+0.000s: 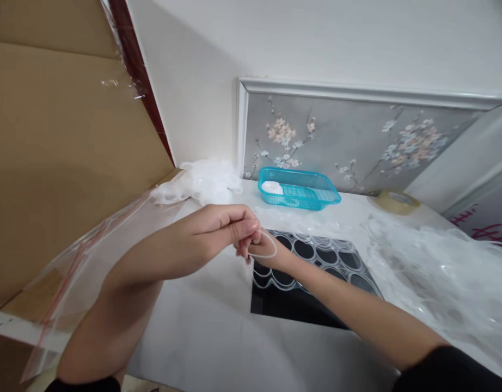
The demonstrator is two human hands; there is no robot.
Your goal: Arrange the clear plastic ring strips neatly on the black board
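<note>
My left hand (226, 228) is closed, thumb pressed against curled fingers, pinching a thin whitish clear ring (271, 255). My right hand (267, 251) meets it from the right, with its fingers curled in at the same spot and partly hidden behind the left. The ring's loop crosses the front of my right hand. Below and behind the hands lies a black sheet (292, 305), with several clear rings (305, 249) laid out in overlapping rows on it. My right forearm covers part of that sheet.
A blue plastic basket (316, 204) holding a small white item (272, 188) stands against the wall. Right of it lies a roll of tape (396, 202) near piled clear rings (451, 277). Leftward are white plastic bags (206, 182), zip bags (96, 256) and a big cardboard box (63, 136).
</note>
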